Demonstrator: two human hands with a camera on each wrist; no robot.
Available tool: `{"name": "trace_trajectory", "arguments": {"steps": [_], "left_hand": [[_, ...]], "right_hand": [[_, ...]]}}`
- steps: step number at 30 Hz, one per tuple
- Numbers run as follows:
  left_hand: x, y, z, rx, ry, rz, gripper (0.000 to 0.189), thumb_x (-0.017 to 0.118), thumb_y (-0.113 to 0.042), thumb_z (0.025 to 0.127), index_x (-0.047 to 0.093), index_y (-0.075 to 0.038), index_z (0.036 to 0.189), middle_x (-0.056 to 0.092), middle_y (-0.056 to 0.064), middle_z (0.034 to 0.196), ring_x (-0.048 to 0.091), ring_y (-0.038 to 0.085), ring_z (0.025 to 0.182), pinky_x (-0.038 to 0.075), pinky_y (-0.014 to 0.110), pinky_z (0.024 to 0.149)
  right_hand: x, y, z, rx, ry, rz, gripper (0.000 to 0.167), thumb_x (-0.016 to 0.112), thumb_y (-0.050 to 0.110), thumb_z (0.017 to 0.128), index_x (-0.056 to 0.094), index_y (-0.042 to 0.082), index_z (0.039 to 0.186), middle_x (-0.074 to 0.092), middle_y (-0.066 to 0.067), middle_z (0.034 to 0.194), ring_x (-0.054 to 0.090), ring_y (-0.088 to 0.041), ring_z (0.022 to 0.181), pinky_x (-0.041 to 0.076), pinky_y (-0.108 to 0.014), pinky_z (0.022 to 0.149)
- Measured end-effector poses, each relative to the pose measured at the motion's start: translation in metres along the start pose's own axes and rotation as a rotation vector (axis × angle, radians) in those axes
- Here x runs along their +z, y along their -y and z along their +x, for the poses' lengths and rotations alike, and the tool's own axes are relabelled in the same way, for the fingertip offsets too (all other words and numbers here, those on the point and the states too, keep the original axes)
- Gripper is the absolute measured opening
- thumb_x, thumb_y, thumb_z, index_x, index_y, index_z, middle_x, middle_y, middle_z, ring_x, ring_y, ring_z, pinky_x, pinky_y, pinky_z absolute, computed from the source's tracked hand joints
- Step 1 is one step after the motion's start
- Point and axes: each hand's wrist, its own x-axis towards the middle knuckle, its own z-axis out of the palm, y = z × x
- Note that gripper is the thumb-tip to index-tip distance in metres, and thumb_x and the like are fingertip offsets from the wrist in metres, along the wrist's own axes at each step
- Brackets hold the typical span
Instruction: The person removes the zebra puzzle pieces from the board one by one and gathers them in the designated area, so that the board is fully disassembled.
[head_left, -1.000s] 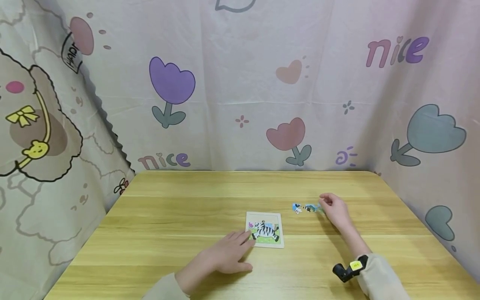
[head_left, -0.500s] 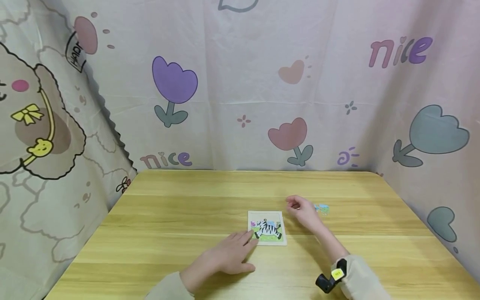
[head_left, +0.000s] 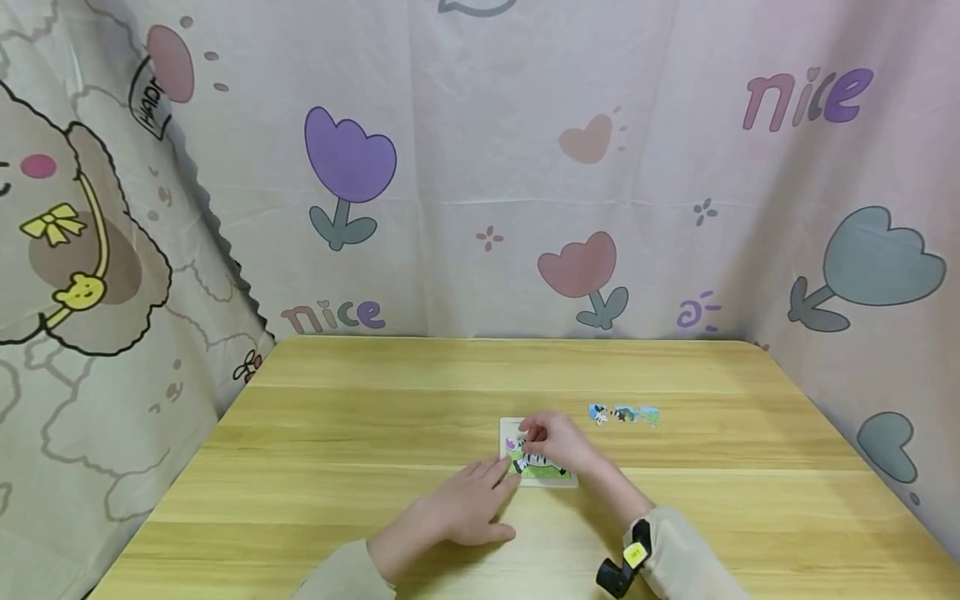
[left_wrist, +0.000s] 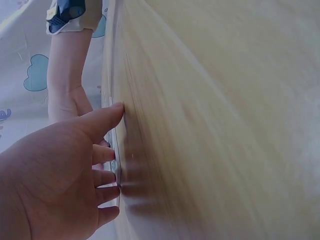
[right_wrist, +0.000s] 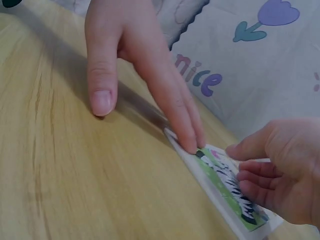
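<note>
A small square puzzle board (head_left: pixel 512 426) with a pale frame lies on the wooden table, its inner picture showing a striped zebra (right_wrist: pixel 230 187) on green. My left hand (head_left: pixel 468 505) is spread palm down, its fingertips resting on the board's left side. Over the upper part of the board is my right hand (head_left: pixel 564 443), thumb and bent fingers close to the zebra picture. In the right wrist view, a gap shows between that thumb and the fingers, with nothing visible held. Whether its fingertips touch the board is hard to tell.
Right of the board and farther back, puzzle pieces lie in a row: a zebra-head piece (head_left: pixel 597 414), a darker middle piece (head_left: pixel 624 414) and a blue-green piece (head_left: pixel 649 416). A patterned curtain (head_left: pixel 465 167) rises behind the table (head_left: pixel 360 425).
My right hand has moved left from the row of puzzle pieces to the board, uncovering the pieces. The left hand has stayed at the board's left side.
</note>
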Motion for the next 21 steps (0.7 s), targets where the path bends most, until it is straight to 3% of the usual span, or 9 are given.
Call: {"name": "trace_trajectory", "arguments": {"steps": [11,17,21], "left_hand": [[-0.0026,-0.0011,0.0013,0.017,-0.013,0.020,0.073,0.049,-0.054,0.088,0.036,-0.005,0.141,0.027,0.015,0.149,0.026,0.029,0.136,0.026,0.039,0.109],[-0.0023,-0.0008,0.0028,0.014,0.002,0.016,0.073,0.049,-0.054,0.088,0.037,-0.005,0.141,0.026,0.014,0.149,0.025,0.028,0.136,0.026,0.039,0.109],[-0.0028,-0.0016,0.0027,0.014,0.016,0.015,0.074,0.049,-0.055,0.088,0.036,-0.005,0.141,0.026,0.014,0.149,0.025,0.028,0.136,0.025,0.039,0.109]], "right_hand": [[0.0032,0.0042,0.0066,-0.015,0.069,-0.224,0.020,0.073,0.003,0.074,0.065,0.000,0.091,0.054,-0.002,0.082,0.048,-0.014,0.075,0.045,-0.027,0.065],[0.0050,0.0068,0.0082,0.016,0.085,-0.220,0.017,0.072,0.000,0.073,0.060,0.002,0.086,0.051,-0.003,0.082,0.046,-0.015,0.076,0.044,-0.026,0.065],[0.0068,0.0062,0.0067,0.019,0.080,-0.150,0.020,0.070,-0.006,0.073,0.054,0.003,0.082,0.050,-0.003,0.077,0.046,-0.014,0.071,0.043,-0.024,0.059]]}}
